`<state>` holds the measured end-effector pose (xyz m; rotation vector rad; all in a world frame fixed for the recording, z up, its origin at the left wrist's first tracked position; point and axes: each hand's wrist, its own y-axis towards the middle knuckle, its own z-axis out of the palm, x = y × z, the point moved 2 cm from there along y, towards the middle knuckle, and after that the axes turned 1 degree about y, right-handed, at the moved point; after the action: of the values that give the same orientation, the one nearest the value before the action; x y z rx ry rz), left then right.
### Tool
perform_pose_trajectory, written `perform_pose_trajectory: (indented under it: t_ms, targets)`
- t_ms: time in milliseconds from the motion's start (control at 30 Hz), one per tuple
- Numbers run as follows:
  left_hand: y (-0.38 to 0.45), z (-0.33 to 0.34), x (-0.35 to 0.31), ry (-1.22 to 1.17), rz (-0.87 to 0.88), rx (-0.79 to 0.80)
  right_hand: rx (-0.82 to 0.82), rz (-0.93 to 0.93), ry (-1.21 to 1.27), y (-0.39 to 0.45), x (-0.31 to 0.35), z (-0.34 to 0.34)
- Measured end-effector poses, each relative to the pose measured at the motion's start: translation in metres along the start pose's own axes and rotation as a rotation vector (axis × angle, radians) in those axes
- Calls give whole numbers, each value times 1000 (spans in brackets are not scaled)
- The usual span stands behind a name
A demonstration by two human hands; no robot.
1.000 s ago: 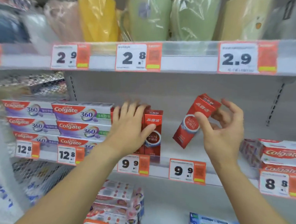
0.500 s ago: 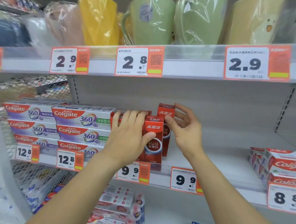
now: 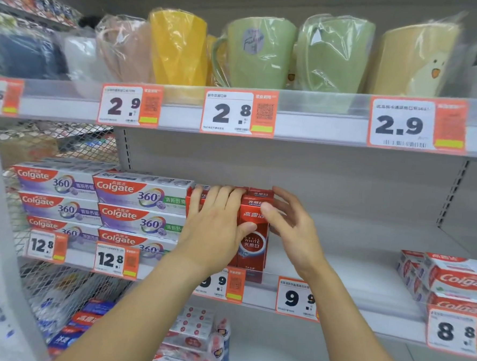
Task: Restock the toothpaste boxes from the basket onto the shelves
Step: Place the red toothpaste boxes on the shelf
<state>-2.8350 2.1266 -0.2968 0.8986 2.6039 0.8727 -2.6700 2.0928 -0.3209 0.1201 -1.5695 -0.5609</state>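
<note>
Middle shelf (image 3: pixel 365 272) carries stacked Colgate 360 boxes (image 3: pixel 141 202) at left. Red toothpaste boxes (image 3: pixel 253 237) stand upright just beside them. Left hand (image 3: pixel 214 229) lies flat against the red boxes' fronts, fingers together. Right hand (image 3: pixel 293 228) touches their right side, fingers relaxed, thumb on the front box.

I'm seeing upright toothpaste boxes (image 3: pixel 252 237) standing mid-frame on the middle shelf (image 3: pixel 352 271), stacked Colgate boxes (image 3: pixel 140 210) lying just left, more boxes (image 3: pixel 454 277) sitting far right, cups (image 3: pixel 256 53) lining the shelf above.
</note>
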Motion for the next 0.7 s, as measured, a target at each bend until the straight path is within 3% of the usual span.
perform_pose_trajectory:
  t_ms: [133,367,700]
  targets:
    - [2,-1,-1,11,1,9,68,-13,-171,-4,-3,-3]
    - [6,-9,1,64,6,144,108,8,-115,-8,0,2]
    - [7,-10,1,10,-9,155,116,52,-153,-14,1,5]
